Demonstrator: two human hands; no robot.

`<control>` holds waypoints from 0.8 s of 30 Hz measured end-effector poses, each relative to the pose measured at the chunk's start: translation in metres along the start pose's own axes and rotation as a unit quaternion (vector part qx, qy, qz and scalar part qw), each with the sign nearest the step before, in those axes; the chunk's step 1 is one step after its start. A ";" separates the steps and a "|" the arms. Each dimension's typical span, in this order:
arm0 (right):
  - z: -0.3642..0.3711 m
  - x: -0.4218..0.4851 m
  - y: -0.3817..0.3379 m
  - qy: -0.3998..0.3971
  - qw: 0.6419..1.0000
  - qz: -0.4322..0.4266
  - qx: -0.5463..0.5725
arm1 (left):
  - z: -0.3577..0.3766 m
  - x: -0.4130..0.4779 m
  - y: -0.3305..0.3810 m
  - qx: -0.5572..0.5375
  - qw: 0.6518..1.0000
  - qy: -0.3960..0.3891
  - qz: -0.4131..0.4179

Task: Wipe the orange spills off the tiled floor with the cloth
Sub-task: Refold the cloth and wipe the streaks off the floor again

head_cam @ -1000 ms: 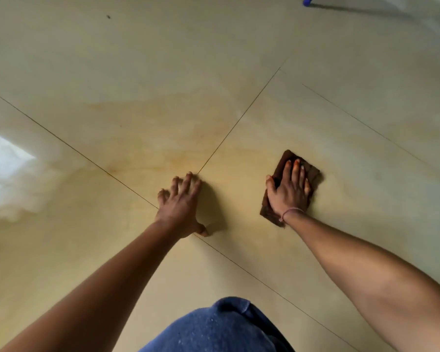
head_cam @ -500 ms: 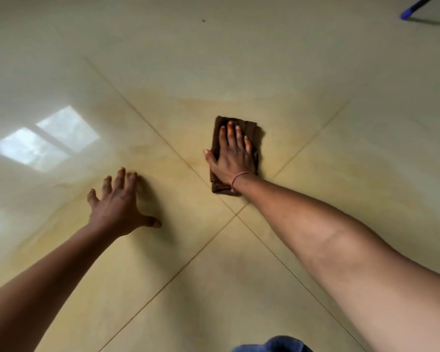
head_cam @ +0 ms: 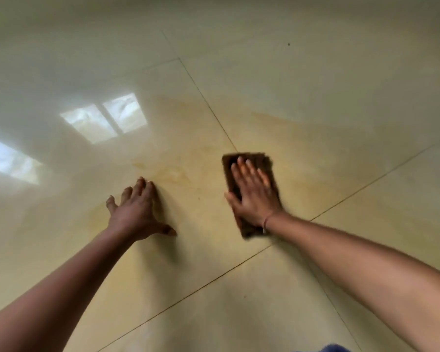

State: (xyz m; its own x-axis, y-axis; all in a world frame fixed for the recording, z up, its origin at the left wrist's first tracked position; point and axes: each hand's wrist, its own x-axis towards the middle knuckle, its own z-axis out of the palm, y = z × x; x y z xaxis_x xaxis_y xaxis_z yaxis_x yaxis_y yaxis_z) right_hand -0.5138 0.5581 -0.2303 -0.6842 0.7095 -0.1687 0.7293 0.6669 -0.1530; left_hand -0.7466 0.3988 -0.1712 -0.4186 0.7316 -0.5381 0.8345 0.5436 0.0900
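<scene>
A folded dark brown cloth (head_cam: 262, 162) lies flat on the glossy cream tiled floor (head_cam: 315, 85). My right hand (head_cam: 252, 194) presses down on it with straight fingers, covering most of it. My left hand (head_cam: 135, 212) rests on the floor to the left of the cloth, fingers spread, thumb out to the right. A faint orange smear (head_cam: 168, 174) stains the tile just beyond my left fingertips, and a wider pale orange film (head_cam: 302, 148) tints the tiles around the cloth. The picture is motion-blurred.
Dark grout lines (head_cam: 208, 107) cross beneath my right wrist. Bright window reflections (head_cam: 104, 120) shine on the floor at the left. A small dark speck (head_cam: 288, 44) sits far back. Blue fabric (head_cam: 333, 348) shows at the bottom edge.
My view has swung across the floor. My right hand has slid the cloth over the tiles, and it now lies beyond the grout crossing. My left hand stays planted on the floor.
</scene>
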 end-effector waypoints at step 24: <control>0.002 0.086 -0.150 -0.039 0.980 -0.188 -0.046 | 0.015 -0.068 -0.144 -0.058 0.987 0.023 -0.146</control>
State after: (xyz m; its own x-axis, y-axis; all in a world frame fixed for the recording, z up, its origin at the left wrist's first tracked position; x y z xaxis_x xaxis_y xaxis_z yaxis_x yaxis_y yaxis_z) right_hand -0.6821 0.5182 -0.2235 -0.8999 0.3922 -0.1908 0.4192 0.8985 -0.1303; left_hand -0.8326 0.2648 -0.1601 -0.6528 0.5535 -0.5173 0.6304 0.7755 0.0343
